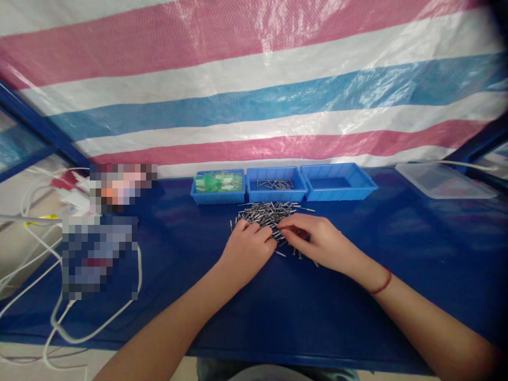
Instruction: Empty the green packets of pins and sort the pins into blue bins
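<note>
A loose pile of thin metal nail-like pieces (264, 213) lies on the blue tabletop, close in front of the bins. My left hand (249, 244) rests at the pile's near left side, its fingers curled down and closed; whatever is in them is hidden. From the right, my right hand (319, 238) reaches into the pile. Its thumb and forefinger nearly meet at the tips, and I cannot make out what is between them. Both hands' fingertips are close together. A few stray pieces lie under and beside my right hand.
Behind the pile stand three blue bins: one with green and white items (220, 182), a middle bin (277, 196) with similar metal pieces, and a right bin (339, 194). A clear plastic lid (444, 182) lies far right. White cables (138, 270) and blurred items occupy the left.
</note>
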{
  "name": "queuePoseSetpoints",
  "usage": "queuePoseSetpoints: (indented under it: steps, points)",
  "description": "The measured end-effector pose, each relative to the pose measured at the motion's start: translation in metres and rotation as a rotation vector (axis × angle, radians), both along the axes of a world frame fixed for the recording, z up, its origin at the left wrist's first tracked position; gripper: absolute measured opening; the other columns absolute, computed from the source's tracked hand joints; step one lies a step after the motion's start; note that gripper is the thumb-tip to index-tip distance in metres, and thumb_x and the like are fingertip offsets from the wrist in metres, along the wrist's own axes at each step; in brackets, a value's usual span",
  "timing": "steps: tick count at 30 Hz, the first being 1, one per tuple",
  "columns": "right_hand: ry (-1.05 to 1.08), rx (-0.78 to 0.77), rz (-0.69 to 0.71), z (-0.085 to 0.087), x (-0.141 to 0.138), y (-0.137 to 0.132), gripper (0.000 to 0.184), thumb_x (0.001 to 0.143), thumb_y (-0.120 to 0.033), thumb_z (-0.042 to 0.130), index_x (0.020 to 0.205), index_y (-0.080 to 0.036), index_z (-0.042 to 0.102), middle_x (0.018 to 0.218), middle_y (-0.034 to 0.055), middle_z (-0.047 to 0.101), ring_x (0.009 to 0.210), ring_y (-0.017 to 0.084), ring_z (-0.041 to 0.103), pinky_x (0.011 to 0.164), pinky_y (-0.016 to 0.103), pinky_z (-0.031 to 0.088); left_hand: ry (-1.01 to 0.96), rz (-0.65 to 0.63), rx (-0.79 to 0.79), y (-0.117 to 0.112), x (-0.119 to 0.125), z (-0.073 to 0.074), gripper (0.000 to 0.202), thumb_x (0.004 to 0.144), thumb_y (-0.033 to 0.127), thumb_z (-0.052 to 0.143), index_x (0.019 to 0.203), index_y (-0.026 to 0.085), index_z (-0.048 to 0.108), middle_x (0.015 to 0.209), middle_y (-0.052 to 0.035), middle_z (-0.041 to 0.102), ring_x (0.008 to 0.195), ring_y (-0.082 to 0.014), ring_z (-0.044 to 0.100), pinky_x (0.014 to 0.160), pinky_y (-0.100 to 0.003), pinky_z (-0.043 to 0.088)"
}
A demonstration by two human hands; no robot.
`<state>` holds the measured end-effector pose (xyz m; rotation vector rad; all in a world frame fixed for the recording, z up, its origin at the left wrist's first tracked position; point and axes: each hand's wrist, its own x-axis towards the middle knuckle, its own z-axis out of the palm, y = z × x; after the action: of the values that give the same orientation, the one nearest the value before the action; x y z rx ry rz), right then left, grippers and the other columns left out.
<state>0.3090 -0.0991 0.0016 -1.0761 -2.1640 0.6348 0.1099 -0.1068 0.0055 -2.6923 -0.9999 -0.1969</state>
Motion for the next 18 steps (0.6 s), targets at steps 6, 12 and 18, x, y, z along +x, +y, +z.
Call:
queuePoseSetpoints:
  steps: [6, 12, 18]
  points:
    - [-0.031, -0.006, 0.008, 0.000, -0.002, 0.000, 0.014, 0.091, -0.020, 0.052, 0.094, -0.022, 0.065, 0.086, 0.0010, 0.068, 0.072, 0.013, 0.060, 0.066, 0.026, 0.046, 0.011, 0.016, -0.016, 0.003, 0.002, -0.003, 0.013, 0.092, 0.018, 0.053, 0.085, 0.019, 0.064, 0.085, -0.0014, 0.063, 0.077, -0.0192, 0.058, 0.067, -0.035, 0.033]
    - [-0.056, -0.008, 0.023, 0.001, -0.003, 0.001, 0.015, 0.091, -0.020, 0.051, 0.089, -0.021, 0.065, 0.082, 0.0010, 0.067, 0.068, 0.013, 0.058, 0.063, 0.026, 0.044, -0.033, 0.076, 0.044, 0.006, 0.005, -0.014, 0.014, 0.092, 0.020, 0.054, 0.080, 0.017, 0.060, 0.079, -0.0027, 0.061, 0.075, -0.0207, 0.059, 0.065, -0.036, 0.035]
    - [-0.065, 0.000, 0.016, 0.002, -0.002, 0.000, 0.014, 0.091, -0.021, 0.051, 0.092, -0.021, 0.065, 0.086, 0.0016, 0.068, 0.075, 0.015, 0.061, 0.069, 0.027, 0.045, -0.061, 0.110, 0.065, 0.003, 0.008, -0.013, 0.013, 0.096, 0.022, 0.048, 0.088, 0.016, 0.057, 0.087, -0.0047, 0.061, 0.083, -0.0227, 0.059, 0.068, -0.036, 0.036]
